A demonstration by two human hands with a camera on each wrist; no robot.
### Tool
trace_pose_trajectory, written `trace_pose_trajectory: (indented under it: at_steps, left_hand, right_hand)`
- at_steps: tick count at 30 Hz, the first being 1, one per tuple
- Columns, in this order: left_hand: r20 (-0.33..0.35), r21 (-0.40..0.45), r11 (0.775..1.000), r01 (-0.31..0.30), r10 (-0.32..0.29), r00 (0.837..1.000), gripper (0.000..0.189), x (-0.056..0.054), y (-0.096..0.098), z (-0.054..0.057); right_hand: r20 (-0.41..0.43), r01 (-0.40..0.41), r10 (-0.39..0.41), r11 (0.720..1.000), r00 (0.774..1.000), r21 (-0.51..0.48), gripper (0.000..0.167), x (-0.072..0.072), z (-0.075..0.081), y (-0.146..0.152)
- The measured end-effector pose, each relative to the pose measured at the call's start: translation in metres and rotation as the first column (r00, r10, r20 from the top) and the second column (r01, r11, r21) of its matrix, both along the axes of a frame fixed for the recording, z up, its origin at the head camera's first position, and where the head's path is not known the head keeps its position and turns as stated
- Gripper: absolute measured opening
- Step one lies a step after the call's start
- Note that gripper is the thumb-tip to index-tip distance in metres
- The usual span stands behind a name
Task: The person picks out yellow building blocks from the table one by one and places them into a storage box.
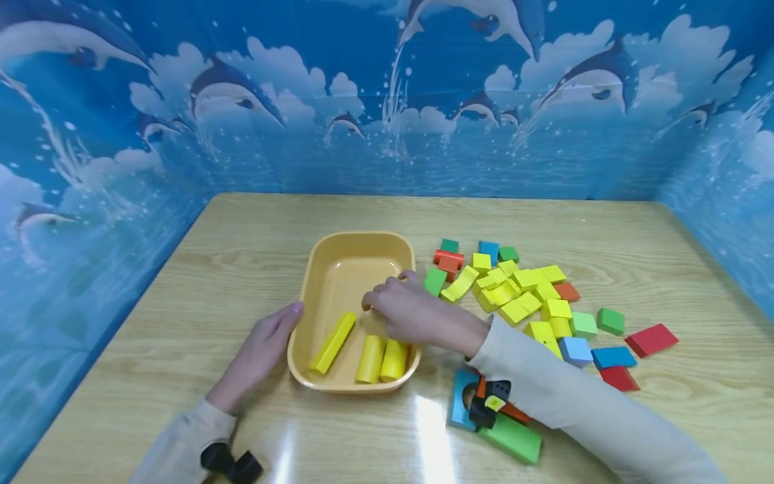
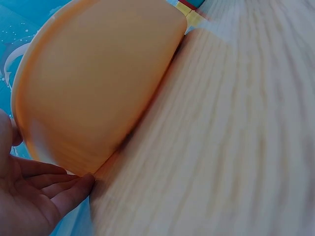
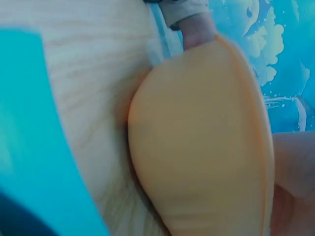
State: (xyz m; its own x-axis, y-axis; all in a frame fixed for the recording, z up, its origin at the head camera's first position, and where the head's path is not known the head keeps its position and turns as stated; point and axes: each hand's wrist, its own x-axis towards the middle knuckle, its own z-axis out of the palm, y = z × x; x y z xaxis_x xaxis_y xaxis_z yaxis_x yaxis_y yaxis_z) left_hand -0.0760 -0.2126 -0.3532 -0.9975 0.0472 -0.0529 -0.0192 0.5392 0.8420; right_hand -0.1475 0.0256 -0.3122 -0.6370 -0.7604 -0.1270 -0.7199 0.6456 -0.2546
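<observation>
In the near half of the tray, the yellow blocks look light, stiff and smooth, best pinched across their long sides. Your left hand grips the tray's left wall, thumb at the rim, fingers low. Apart from it, your right hand arches over the right side, fingers bent; I cannot tell whether they hold anything.

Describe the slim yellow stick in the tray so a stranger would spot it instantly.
On the wooden table, find the tan tray with rounded corners. Inside, toward the person and the tray's left side, the slim yellow stick lies slanted. It is longer and narrower than the two yellow cylinders to its right.
</observation>
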Motion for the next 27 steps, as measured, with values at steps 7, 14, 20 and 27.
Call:
trace_pose_trajectory:
  at_steps: [7, 14, 20, 27]
  left_hand:
    - [0.009, 0.017, 1.000, 0.002, -0.002, 1.000, 0.056, 0.000, -0.001, 0.001]
    - [0.011, 0.010, 1.000, 0.006, -0.006, 1.000, 0.054, 0.000, 0.000, 0.000]
    - [0.036, -0.005, 1.000, 0.011, -0.011, 0.999, 0.058, 0.000, 0.000, 0.001]
    - [0.034, -0.018, 1.000, 0.000, 0.000, 0.999, 0.058, 0.001, 0.000, 0.002]
  right_hand:
    - [0.086, -0.094, 0.096, 0.995, 0.992, -0.026, 0.046, 0.008, -0.002, -0.006]
    - [0.101, -0.128, 0.123, 0.990, 0.987, 0.054, 0.070, 0.008, -0.009, -0.016]
    - [0.033, -0.196, 0.194, 0.979, 0.980, 0.058, 0.072, 0.010, -0.015, -0.023]
    - [-0.020, -0.253, 0.253, 0.967, 0.967, -0.012, 0.051, 0.012, -0.018, -0.024]
